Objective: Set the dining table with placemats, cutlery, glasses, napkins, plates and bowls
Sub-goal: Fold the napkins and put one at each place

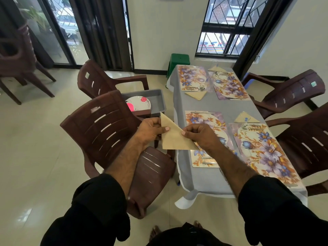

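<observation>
Beige napkin [173, 137], folded into a triangle

we've got a tan folded napkin [174, 137] pinched between left hand [150, 129] and right hand [200, 134], held just off the table [198, 180] edge above a floral placemat [204, 139].

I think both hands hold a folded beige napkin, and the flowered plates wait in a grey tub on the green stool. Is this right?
Not quite. The head view shows the grey tub with the flowered plates on a brown chair, not the green stool. The left hand and right hand do hold the folded beige napkin.
</observation>
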